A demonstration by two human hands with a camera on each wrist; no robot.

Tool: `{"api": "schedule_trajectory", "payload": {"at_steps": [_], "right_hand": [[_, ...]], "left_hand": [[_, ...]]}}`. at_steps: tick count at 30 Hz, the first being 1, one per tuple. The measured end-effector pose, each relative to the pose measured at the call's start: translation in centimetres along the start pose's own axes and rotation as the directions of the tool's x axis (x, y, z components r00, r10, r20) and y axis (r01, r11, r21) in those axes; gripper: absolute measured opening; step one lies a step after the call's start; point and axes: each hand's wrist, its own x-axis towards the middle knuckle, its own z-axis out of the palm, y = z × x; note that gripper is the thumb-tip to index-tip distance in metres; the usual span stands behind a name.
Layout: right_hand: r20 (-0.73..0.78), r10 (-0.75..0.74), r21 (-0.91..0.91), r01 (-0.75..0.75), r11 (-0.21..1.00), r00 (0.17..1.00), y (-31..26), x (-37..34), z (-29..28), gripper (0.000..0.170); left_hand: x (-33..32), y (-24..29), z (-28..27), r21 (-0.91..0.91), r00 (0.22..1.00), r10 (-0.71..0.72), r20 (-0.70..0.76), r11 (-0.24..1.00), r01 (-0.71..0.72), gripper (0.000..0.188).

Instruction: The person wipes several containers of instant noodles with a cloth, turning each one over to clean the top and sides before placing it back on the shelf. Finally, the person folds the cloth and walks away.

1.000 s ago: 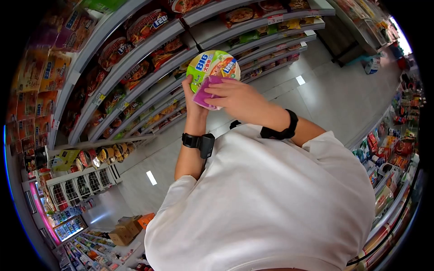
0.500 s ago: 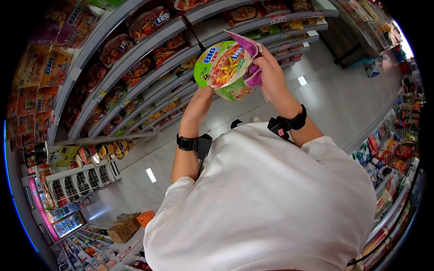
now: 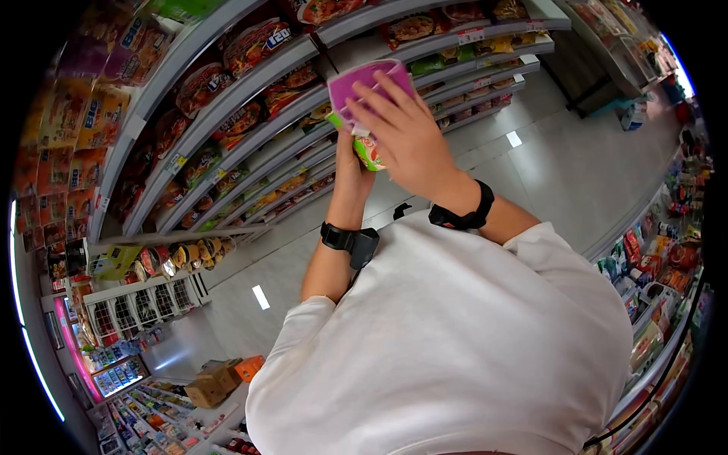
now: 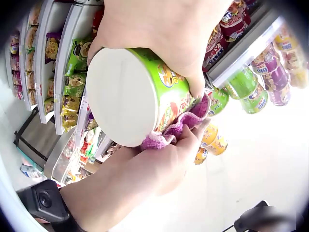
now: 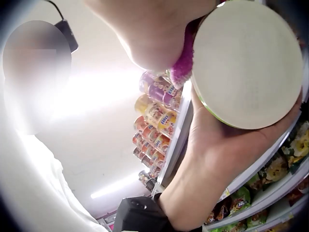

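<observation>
My left hand (image 3: 353, 171) grips a green instant-noodle tub (image 3: 369, 154), its fingers round the side. The tub is tilted, and its plain white base (image 4: 123, 96) faces the left wrist camera; the right wrist view also shows this base (image 5: 247, 63). Over the lid lies a purple cloth (image 3: 379, 76), hiding most of the print. With its fingers spread and nearly straight, my right hand (image 3: 415, 144) presses on the cloth. In the left wrist view, the cloth (image 4: 186, 123) bunches along the tub's edge beside the right hand (image 4: 149, 169).
Shelves (image 3: 280, 61) of packaged noodles stand ahead and to the left. Hanging packets (image 3: 64, 121) are at the far left, above a white wire rack (image 3: 140, 307). Cardboard boxes (image 3: 212, 383) sit on the floor at lower left. More goods (image 3: 656, 265) line the right side.
The right hand moved with the cloth from the lid to the tub's right edge, then back over the lid. The left hand kept its grip while the tub tilted, and its printed lid is now mostly covered.
</observation>
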Motion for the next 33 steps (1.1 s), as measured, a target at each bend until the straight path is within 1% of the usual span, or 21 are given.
{"api": "schedule_trajectory", "payload": {"at_steps": [2,3,4,6,7,8,10,11,14,16,17,19,20,22,24,26,27,28,30,32,33], "right_hand": [[0.096,-0.137,-0.028,0.140,0.990,0.986,-0.9,0.3,-0.3,0.041],[0.065,-0.199,0.061,0.195,0.979,0.978,-1.0,0.1,0.0,0.034],[0.063,-0.198,0.058,0.194,0.979,0.978,-1.0,-0.1,0.0,0.034],[0.091,-0.302,0.273,0.268,0.924,0.949,-0.9,-0.5,-0.3,0.034],[0.089,-0.305,0.276,0.271,0.922,0.948,-0.6,-0.4,-0.6,0.034],[0.058,-0.282,0.308,0.251,0.917,0.958,-0.3,-0.3,-1.2,0.035],[0.032,-0.259,0.342,0.233,0.910,0.965,0.4,0.0,-2.2,0.036],[-0.015,-0.202,0.289,0.198,0.936,0.979,0.7,0.1,-2.5,0.038],[-0.056,-0.105,0.223,0.115,0.968,0.993,1.8,0.1,-2.9,0.041],[-0.095,0.126,0.317,-0.090,0.944,0.988,1.9,-0.3,-2.5,0.042],[-0.095,0.126,0.319,-0.090,0.944,0.988,1.8,-0.6,-2.4,0.042],[0.033,0.402,0.573,-0.347,0.743,0.915,1.3,-1.4,-2.0,0.042],[0.028,0.405,0.572,-0.347,0.743,0.914,1.4,-1.7,-1.7,0.042],[0.189,0.499,0.647,-0.490,0.585,0.846,1.7,-2.2,-1.3,0.042],[0.148,0.518,0.652,-0.477,0.590,0.843,2.2,-2.3,-1.1,0.042],[0.111,0.536,0.657,-0.467,0.593,0.837,2.3,-2.2,-1.1,0.042],[0.078,0.507,0.626,-0.438,0.645,0.858,2.3,-1.9,-1.3,0.043],[0.049,0.475,0.591,-0.409,0.695,0.878,2.3,-1.8,-1.4,0.043],[0.041,0.437,0.578,-0.378,0.724,0.899,2.1,-1.9,-0.9,0.043],[0.030,0.394,0.566,-0.340,0.751,0.919,1.7,-1.7,-0.8,0.043],[0.040,0.303,0.480,-0.285,0.830,0.952,1.2,-1.4,-1.3,0.044]], "left_hand": [[0.0,0.1,0.1,-0.095,0.998,-0.057,0.038,0.994,0.060,0.058],[0.0,0.2,0.0,-0.141,0.995,-0.082,0.058,0.986,0.089,0.059],[0.0,0.4,0.0,-0.187,0.991,-0.106,0.078,0.975,0.119,0.060],[0.1,1.1,-0.4,-0.272,0.983,-0.144,0.117,0.947,0.171,0.062],[1.0,1.6,-0.9,-0.508,0.931,-0.198,0.305,0.793,0.335,0.071],[0.8,1.7,-1.1,-0.510,0.934,-0.197,0.298,0.794,0.330,0.071],[0.4,2.1,-0.2,-0.492,0.951,-0.280,0.132,0.814,0.307,0.078],[0.4,2.3,0.4,-0.473,0.945,-0.313,0.093,0.821,0.319,0.087],[-0.2,2.0,0.5,-0.453,0.938,-0.345,0.039,0.830,0.325,0.094],[-0.7,2.4,1.1,-0.460,0.941,-0.334,0.041,0.830,0.315,0.098],[-0.9,2.4,1.3,-0.464,0.948,-0.315,0.043,0.834,0.298,0.099],[-0.8,2.4,1.3,-0.442,0.960,-0.276,0.040,0.857,0.264,0.101],[-0.8,2.2,1.4,-0.438,0.959,-0.279,0.044,0.857,0.269,0.101],[-0.9,1.8,1.6,-0.399,0.985,-0.171,0.030,0.901,0.169,0.102],[-0.7,1.4,0.8,-0.379,0.988,-0.146,0.050,0.912,0.154,0.094],[-0.6,1.4,0.7,0.027,0.994,-0.025,-0.110,0.999,0.028,0.078],[-0.8,1.8,0.5,0.009,0.997,-0.003,-0.083,1.000,0.003,0.063],[-1.3,1.7,0.6,0.008,0.996,-0.002,-0.084,1.000,0.003,0.063],[-1.8,1.6,0.7,0.170,0.986,0.167,-0.008,0.972,-0.163,0.061],[-1.7,1.2,-0.5,0.100,0.991,0.131,-0.018,0.987,-0.128,0.064],[-1.7,1.2,-0.9,0.028,0.996,0.091,-0.025,0.996,-0.090,0.067]]}}
